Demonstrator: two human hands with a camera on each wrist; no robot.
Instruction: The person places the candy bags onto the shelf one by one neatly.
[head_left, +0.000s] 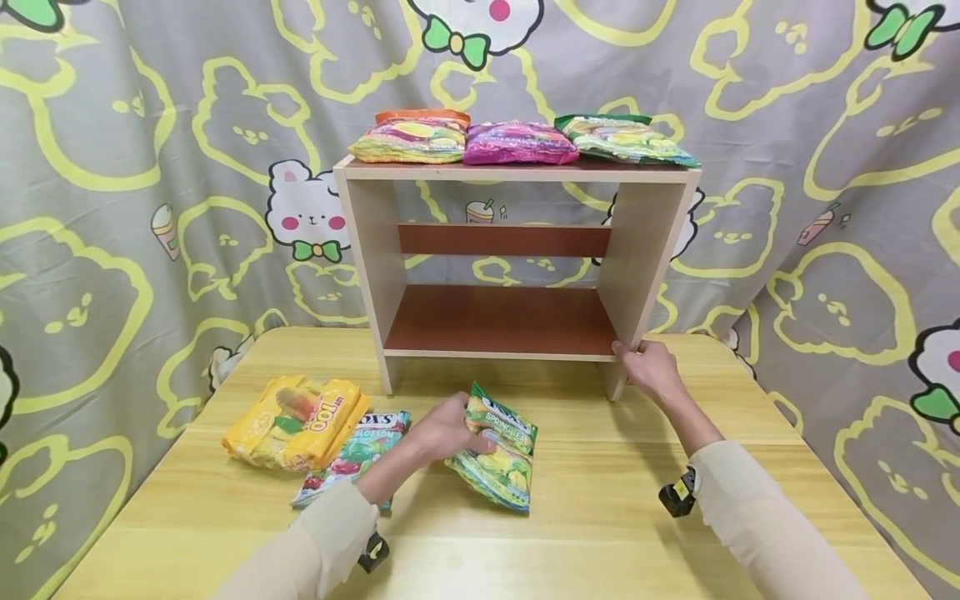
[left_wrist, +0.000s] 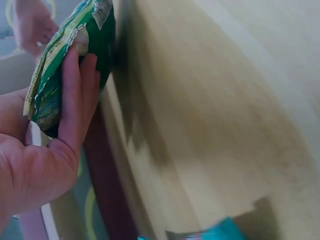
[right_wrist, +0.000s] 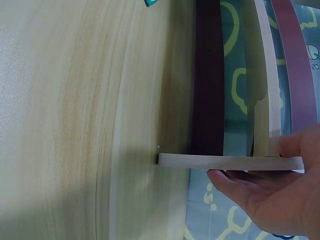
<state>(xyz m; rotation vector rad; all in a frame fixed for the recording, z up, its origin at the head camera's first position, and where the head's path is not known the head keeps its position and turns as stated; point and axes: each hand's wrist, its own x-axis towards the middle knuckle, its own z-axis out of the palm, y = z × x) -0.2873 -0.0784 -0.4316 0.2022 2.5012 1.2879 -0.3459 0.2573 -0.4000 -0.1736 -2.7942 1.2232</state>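
Observation:
My left hand (head_left: 442, 429) holds a green candy bag (head_left: 506, 458) above the table, in front of the small wooden shelf (head_left: 517, 357). In the left wrist view, fingers lie along the back of the bag (left_wrist: 102, 37), with the thumb on its other side. The shelf's right side panel (head_left: 651, 250) is gripped low down by my right hand (head_left: 651, 367). In the right wrist view, the thumb lies inside the panel (right_wrist: 225, 162) and the fingers outside. Left of my left hand are a teal candy bag (head_left: 363, 446), partly hidden by the forearm, and a yellow package (head_left: 296, 423).
On the shelf's top lie an orange-edged bag (head_left: 412, 137), a magenta bag (head_left: 519, 143) and a green-edged bag (head_left: 626, 140). The shelf stands toward the back of the wooden table (head_left: 585, 533). A patterned grey curtain (head_left: 225, 167) hangs behind and at the sides.

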